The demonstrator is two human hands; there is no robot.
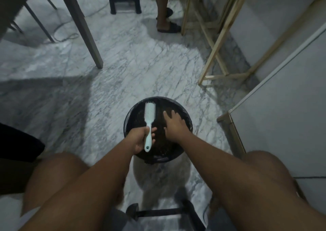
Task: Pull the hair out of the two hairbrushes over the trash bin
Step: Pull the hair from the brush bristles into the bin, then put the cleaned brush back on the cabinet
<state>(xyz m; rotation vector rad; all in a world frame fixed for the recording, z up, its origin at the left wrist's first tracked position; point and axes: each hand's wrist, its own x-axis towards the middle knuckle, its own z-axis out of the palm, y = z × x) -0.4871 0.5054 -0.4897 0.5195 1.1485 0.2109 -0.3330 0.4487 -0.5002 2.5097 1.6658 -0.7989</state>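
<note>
Marble floor (123,68) under bin (188,124); left fingers (152,130) gripping hairbrush (150,110); right fingers (173,114) spread.

Hairbrush (149,114) bristle side mostly turned away, hair on it indiscernible, handle middle wrapped by left hand (141,138), trash bin (187,117) contents dark and unclear, far standing person (163,8) cut at frame top

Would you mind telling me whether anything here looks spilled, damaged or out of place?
Nothing stands out: the left hand holds the pale blue plastic hairbrush by its handle over the round black trash bin, right hand open above it.
</note>
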